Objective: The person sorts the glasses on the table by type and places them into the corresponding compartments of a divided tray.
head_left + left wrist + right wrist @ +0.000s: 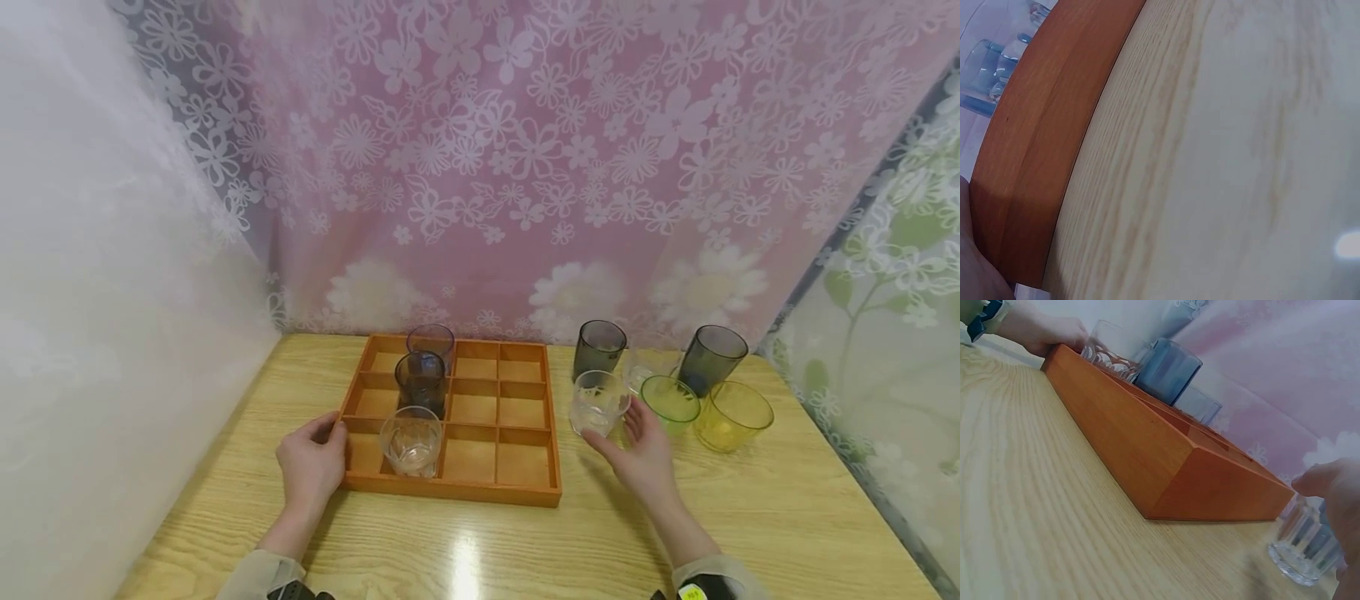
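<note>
An orange wooden tray [487, 492] with square compartments lies on the table. Three glasses stand in its second column: a clear cut glass [410, 442] in front, a dark glass [421, 380] behind it, and a greyish glass [431, 340] at the back. My left hand [311, 462] rests against the tray's front left corner [1016, 206], fingers on its rim. My right hand [637, 446] is open, fingers spread just beside a clear glass [597, 402] that stands right of the tray. In the right wrist view the same clear glass [1302, 545] sits by the fingertips [1319, 481].
Right of the tray stand a dark glass [598, 347], another dark glass [711, 358], a green glass [670, 402], a yellow glass [732, 416] and a faint clear one [651, 360]. Flowered curtains close in the back and sides. Wooden table [787, 517] extends toward me.
</note>
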Available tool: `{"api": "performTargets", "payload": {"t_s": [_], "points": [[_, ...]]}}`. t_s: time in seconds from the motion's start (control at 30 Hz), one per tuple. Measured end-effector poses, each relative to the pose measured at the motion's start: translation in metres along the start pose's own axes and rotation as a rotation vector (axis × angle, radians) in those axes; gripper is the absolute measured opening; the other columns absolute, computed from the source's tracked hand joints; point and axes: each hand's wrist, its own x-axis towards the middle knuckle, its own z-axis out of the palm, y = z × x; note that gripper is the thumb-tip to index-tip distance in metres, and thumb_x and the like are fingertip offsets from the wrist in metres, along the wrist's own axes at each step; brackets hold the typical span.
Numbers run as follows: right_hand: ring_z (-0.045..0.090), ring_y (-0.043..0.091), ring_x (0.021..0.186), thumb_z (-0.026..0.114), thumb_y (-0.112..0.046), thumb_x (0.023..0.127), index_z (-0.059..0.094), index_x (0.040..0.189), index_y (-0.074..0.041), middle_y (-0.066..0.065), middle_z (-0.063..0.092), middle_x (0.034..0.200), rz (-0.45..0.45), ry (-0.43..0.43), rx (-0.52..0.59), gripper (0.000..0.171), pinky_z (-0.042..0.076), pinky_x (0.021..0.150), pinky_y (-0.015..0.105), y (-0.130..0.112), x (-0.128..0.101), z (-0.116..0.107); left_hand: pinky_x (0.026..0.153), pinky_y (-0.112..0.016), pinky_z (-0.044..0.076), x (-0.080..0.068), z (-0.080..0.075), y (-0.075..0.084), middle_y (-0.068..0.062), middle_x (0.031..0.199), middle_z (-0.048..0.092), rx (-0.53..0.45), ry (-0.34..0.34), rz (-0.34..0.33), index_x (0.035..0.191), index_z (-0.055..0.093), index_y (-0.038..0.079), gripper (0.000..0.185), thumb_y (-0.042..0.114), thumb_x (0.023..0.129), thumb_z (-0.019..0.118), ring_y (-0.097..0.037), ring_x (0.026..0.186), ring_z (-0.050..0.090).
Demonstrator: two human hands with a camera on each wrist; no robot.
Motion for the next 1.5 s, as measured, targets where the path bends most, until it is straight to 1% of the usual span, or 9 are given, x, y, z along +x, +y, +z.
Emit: {"api": "performTargets", "payload": {"t_s": [0.2, 0.3, 0.47, 0.63, 0.8, 0.93, 1.1, 1.3, 1.5], "points": [[0.031, 0.043, 0.153, 0.091, -0.021, 0.087, 0.021, 0.164, 0.005, 0.028, 0.032, 0.165, 0.025, 0.009, 0.003, 0.107, 0.028, 0.122, 0.048, 0.005, 0.011, 0.011, 0.068, -0.008, 0.044, -0.003, 0.001, 0.002, -0.016, 0.1, 0.079, 0.001, -0.001, -0.003, 0.112, 0.081, -0.001, 0.021, 0.009, 0.097, 0.071, -0.031, 0.091, 0.075], [0.032, 0.041, 0.153, 0.091, -0.023, 0.086, 0.023, 0.164, 0.004, 0.027, 0.034, 0.165, 0.023, 0.029, 0.0, 0.107, 0.028, 0.122, 0.05, 0.009, 0.017, 0.015, 0.068, -0.007, 0.044, -0.003, 0.001, 0.002, -0.016, 0.101, 0.079, 0.001, -0.008, -0.009, 0.113, 0.081, -0.001, 0.021, 0.009, 0.098, 0.07, -0.031, 0.091, 0.075], [0.037, 0.039, 0.15, 0.093, -0.024, 0.083, 0.035, 0.157, 0.005, 0.026, 0.042, 0.159, 0.023, 0.088, -0.018, 0.099, 0.03, 0.121, 0.051, 0.014, 0.026, 0.023, 0.067, -0.008, 0.045, -0.002, 0.003, 0.001, -0.015, 0.1, 0.079, -0.001, -0.011, -0.007, 0.112, 0.081, -0.001, 0.021, 0.009, 0.098, 0.071, -0.029, 0.09, 0.075], [0.043, 0.037, 0.145, 0.095, -0.026, 0.081, 0.043, 0.153, 0.003, 0.023, 0.049, 0.155, 0.041, 0.136, -0.016, 0.093, 0.034, 0.119, 0.049, 0.016, 0.031, 0.027, 0.067, -0.01, 0.046, -0.002, 0.004, 0.001, -0.015, 0.099, 0.079, 0.0, -0.006, 0.006, 0.111, 0.082, -0.001, 0.02, 0.009, 0.097, 0.071, -0.029, 0.09, 0.075], [0.049, 0.036, 0.14, 0.096, -0.026, 0.079, 0.05, 0.149, 0.001, 0.021, 0.055, 0.148, 0.025, 0.163, -0.019, 0.087, 0.038, 0.115, 0.05, 0.015, 0.032, 0.027, 0.067, -0.009, 0.045, -0.002, 0.004, 0.001, -0.015, 0.1, 0.079, 0.003, -0.007, -0.003, 0.112, 0.082, 0.0, 0.02, 0.009, 0.097, 0.071, -0.029, 0.09, 0.075], [0.052, 0.036, 0.137, 0.097, -0.024, 0.079, 0.053, 0.146, 0.001, 0.021, 0.058, 0.144, 0.011, 0.176, -0.014, 0.084, 0.04, 0.111, 0.049, 0.014, 0.031, 0.027, 0.068, -0.01, 0.046, -0.002, 0.003, 0.002, -0.016, 0.099, 0.079, 0.0, -0.008, 0.003, 0.112, 0.081, -0.001, 0.021, 0.009, 0.097, 0.071, -0.03, 0.091, 0.075], [0.055, 0.034, 0.134, 0.097, -0.023, 0.079, 0.054, 0.146, 0.0, 0.019, 0.061, 0.141, -0.007, 0.167, 0.008, 0.083, 0.042, 0.11, 0.048, 0.009, 0.029, 0.027, 0.068, -0.008, 0.045, -0.001, 0.003, 0.0, -0.015, 0.099, 0.079, 0.002, -0.008, -0.002, 0.113, 0.081, -0.001, 0.021, 0.009, 0.098, 0.071, -0.029, 0.091, 0.075], [0.055, 0.033, 0.135, 0.096, -0.025, 0.079, 0.05, 0.149, 0.001, 0.017, 0.06, 0.143, -0.023, 0.122, 0.032, 0.087, 0.041, 0.113, 0.051, -0.004, 0.024, 0.027, 0.068, -0.007, 0.043, -0.001, 0.002, -0.001, -0.015, 0.099, 0.079, -0.001, 0.001, -0.007, 0.112, 0.081, -0.001, 0.021, 0.009, 0.097, 0.07, -0.03, 0.091, 0.075], [0.056, 0.031, 0.132, 0.096, -0.018, 0.08, 0.048, 0.15, 0.002, 0.018, 0.06, 0.143, -0.067, 0.089, 0.059, 0.087, 0.04, 0.111, 0.049, -0.016, 0.018, 0.029, 0.068, -0.007, 0.044, 0.0, 0.001, -0.002, -0.016, 0.099, 0.079, -0.006, 0.005, -0.01, 0.112, 0.081, -0.002, 0.021, 0.009, 0.097, 0.07, -0.03, 0.091, 0.075]]}}
